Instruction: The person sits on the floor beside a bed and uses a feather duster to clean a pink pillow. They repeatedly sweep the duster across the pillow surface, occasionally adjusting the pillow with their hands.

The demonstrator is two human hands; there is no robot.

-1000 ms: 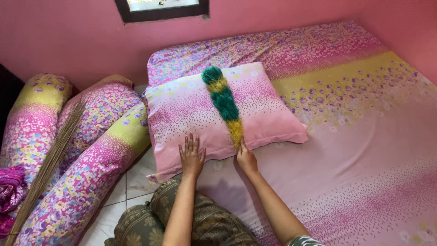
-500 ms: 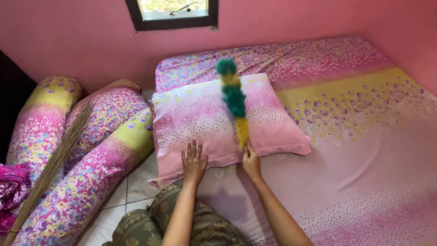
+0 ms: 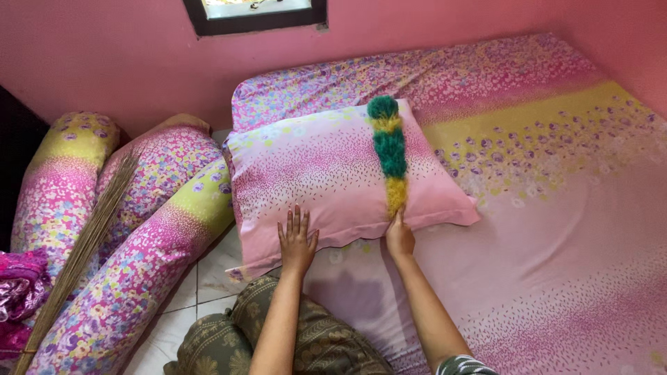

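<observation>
A pink flowered pillow (image 3: 326, 173) lies on the mattress (image 3: 556, 229), which has a pink and yellow flowered sheet. My left hand (image 3: 297, 239) rests flat on the pillow's near edge, fingers spread. My right hand (image 3: 399, 235) grips the handle end of a green and yellow fluffy duster (image 3: 389, 149), which lies lengthwise across the pillow's right half.
Several flowered bolsters (image 3: 139, 236) lean at the left on the tiled floor (image 3: 187, 305). A bundle of thin broom sticks (image 3: 76, 257) lies over them. A magenta cloth (image 3: 17, 292) sits far left. Pink wall and a small window (image 3: 257, 10) are behind.
The duster has shifted a little to the right across the pillow with my right hand. My left hand stays on the pillow's near edge.
</observation>
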